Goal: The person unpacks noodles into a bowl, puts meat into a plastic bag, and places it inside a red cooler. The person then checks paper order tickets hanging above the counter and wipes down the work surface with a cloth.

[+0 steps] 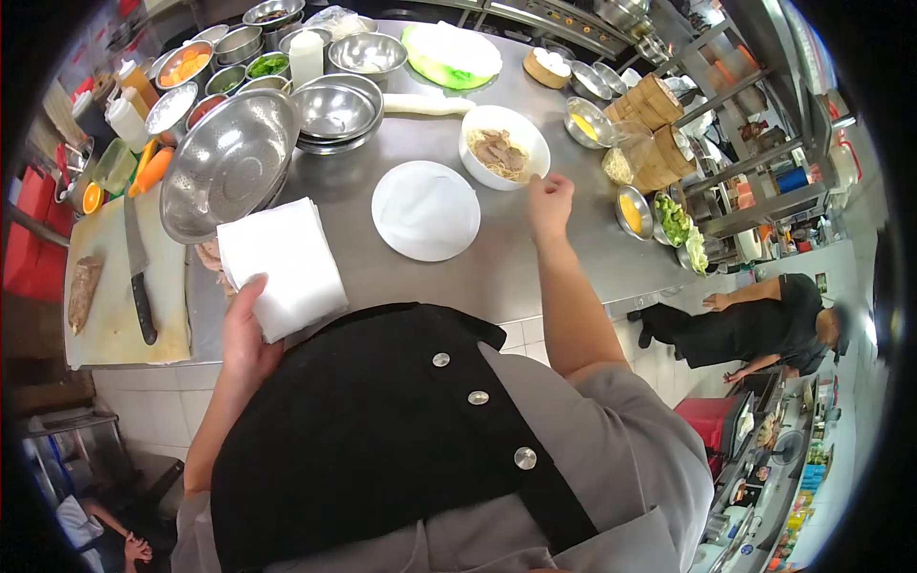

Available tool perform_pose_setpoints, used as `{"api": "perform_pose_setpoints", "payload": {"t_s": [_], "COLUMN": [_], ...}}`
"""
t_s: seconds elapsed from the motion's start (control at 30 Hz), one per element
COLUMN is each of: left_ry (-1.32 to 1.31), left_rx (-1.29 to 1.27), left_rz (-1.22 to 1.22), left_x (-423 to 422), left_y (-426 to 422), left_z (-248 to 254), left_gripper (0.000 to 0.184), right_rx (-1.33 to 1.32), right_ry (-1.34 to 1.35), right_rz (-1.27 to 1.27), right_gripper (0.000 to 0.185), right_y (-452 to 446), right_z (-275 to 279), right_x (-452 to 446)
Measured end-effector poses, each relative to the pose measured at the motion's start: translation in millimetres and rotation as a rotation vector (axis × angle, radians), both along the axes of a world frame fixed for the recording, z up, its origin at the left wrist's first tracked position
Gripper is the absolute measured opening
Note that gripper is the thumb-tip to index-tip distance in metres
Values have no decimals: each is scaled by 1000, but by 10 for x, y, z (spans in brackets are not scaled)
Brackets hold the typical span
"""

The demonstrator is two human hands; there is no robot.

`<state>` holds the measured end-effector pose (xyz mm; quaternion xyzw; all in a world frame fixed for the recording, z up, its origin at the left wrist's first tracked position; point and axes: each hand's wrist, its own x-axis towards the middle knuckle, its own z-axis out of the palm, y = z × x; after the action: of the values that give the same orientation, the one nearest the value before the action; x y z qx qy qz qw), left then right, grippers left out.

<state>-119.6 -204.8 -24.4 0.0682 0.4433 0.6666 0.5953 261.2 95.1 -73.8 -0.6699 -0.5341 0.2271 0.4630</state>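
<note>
My left hand is closed on a stack of white paper sheets, the thumb lying on top. The stack is over the near edge of the steel counter. My right hand has its fingers curled in at the near right rim of a white bowl; the fingertips are partly hidden. Sliced meat lies on pale noodles in this bowl. Between my hands a white plate rests on the counter, with a translucent white sheet or film on it.
A knife and a sausage-like roll lie on the cutting board at left. A large perforated steel bowl leans behind the paper. Bamboo steamers stand at right. A co-worker in dark clothes is farther right.
</note>
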Motion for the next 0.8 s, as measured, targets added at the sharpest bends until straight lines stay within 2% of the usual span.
{"api": "perform_pose_setpoints", "payload": {"t_s": [0.07, 0.1, 0.2, 0.43, 0.63, 0.8], "left_ry": [-7, -8, -13, 10, 1, -31], "left_rx": [3, 3, 8, 7, -5, 7], "left_rz": [-22, -35, -51, -59, -47, -73], "left_x": [13, 15, 23, 32, -38, -15], "left_y": [-6, -8, 19, -25, -47, 43], "left_z": [13, 22, 26, 76, -67, -50], "left_gripper": [55, 55, 56, 56, 61, 56], "right_rx": [-412, -478, -565, -542, -460, -541], "right_ry": [415, 448, 553, 494, 453, 468], "right_rz": [-53, 0, 120, 122, 261, 383], "right_gripper": [37, 42, 43, 42, 45, 46], "right_y": [75, 41, 253, 415, -58, -435], "right_z": [201, 308, 123, 39, 551, 646], "right_x": [79, 23, -3, -24, -47, -185]}}
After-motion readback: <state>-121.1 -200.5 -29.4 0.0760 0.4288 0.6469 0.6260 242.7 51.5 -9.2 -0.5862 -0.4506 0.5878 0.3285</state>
